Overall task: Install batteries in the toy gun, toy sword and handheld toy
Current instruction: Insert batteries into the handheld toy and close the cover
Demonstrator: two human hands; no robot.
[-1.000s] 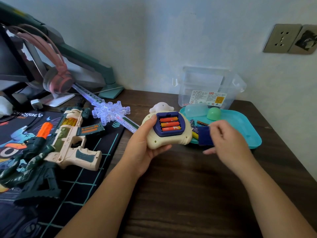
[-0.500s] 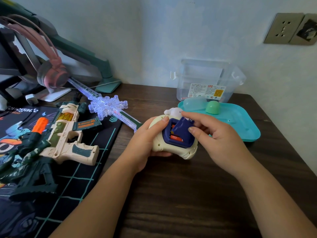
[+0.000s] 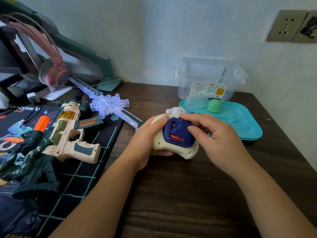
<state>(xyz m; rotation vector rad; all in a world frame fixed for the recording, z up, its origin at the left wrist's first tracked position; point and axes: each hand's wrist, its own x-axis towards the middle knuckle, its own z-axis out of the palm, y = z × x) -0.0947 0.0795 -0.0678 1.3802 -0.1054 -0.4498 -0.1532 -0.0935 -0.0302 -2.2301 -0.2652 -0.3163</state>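
My left hand [image 3: 145,140] grips the cream handheld toy [image 3: 173,148] by its left side, back facing up. My right hand [image 3: 217,136] pinches the dark blue battery cover [image 3: 181,129], which sits tilted over the blue-rimmed compartment. Orange batteries [image 3: 176,138] show under the cover's lower edge. The toy gun [image 3: 68,133], cream and dark green with an orange tip, lies on the mat to the left. The clear lit toy sword [image 3: 109,105] with a snowflake guard lies diagonally behind the gun.
A teal tray [image 3: 240,121] holding a green capsule half [image 3: 214,105] and a clear one sits right of the toy. A clear plastic box [image 3: 211,79] stands behind it. Pink headphones [image 3: 53,73] and a monitor arm base occupy the back left. A printed mat [image 3: 77,179] covers the left desk.
My right hand brought the blue cover from beside the tray onto the toy's battery compartment. The toy has tipped slightly lower in my left hand.
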